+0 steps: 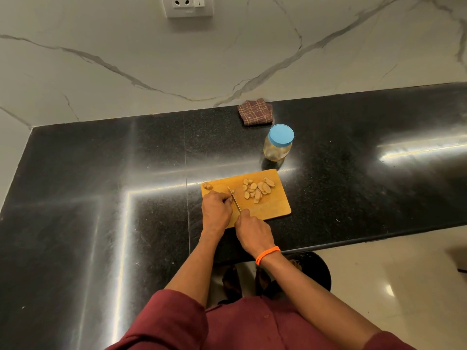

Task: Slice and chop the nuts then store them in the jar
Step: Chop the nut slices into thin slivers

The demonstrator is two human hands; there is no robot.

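A wooden cutting board lies on the black counter. Several cut nut slices are spread over its far right part, and one whole nut sits at its far left corner. My left hand rests on the board's left side, its fingertips pinching a small nut piece against the blade. My right hand grips the handle of a knife, whose blade points away from me beside the left fingers. A clear jar with a blue lid on it stands just beyond the board.
A folded brown checked cloth lies at the counter's back edge by the marble wall. A wall socket is high on the wall. The counter's front edge runs right of my arms, with a dark stool and tiled floor below.
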